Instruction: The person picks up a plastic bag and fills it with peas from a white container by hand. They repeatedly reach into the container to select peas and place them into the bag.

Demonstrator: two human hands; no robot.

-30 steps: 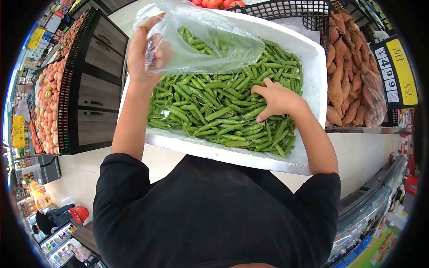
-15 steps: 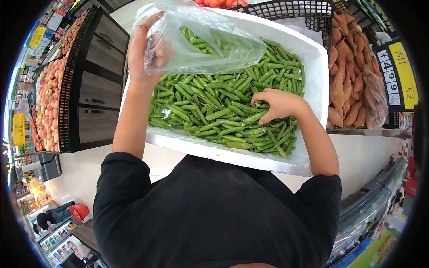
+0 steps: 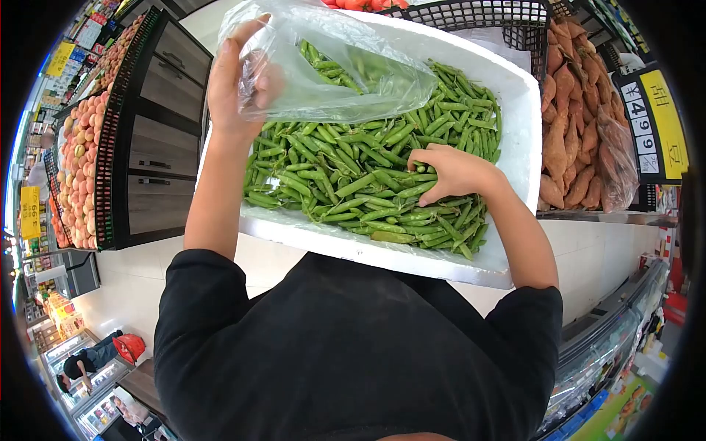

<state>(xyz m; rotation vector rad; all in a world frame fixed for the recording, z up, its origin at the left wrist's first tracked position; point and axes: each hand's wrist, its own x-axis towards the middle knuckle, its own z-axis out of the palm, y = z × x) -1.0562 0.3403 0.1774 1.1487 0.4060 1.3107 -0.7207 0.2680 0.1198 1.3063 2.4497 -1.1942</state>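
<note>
A white foam box [image 3: 523,140] full of green pea pods [image 3: 346,165] lies in front of me. My left hand [image 3: 234,84] is closed on the edge of a clear plastic bag [image 3: 397,77], part of the hand showing through the film. The bag spreads over the far left of the pods, its open side toward the right. Down among the pods at the right of the heap, my right hand [image 3: 460,175] has its thumb and fingers curled round a few of them. The ends of some fingers are hidden by the pods.
Sweet potatoes [image 3: 570,125] are piled to the right, beside a yellow price sign [image 3: 662,121]. A black plastic crate [image 3: 485,15] and tomatoes [image 3: 360,4] sit beyond the box. Peaches [image 3: 87,162] fill a stand at left. Two people are far off at lower left.
My right hand has shifted slightly left among the pods, with its thumb and fingers closer together. The left hand and the bag have hardly moved.
</note>
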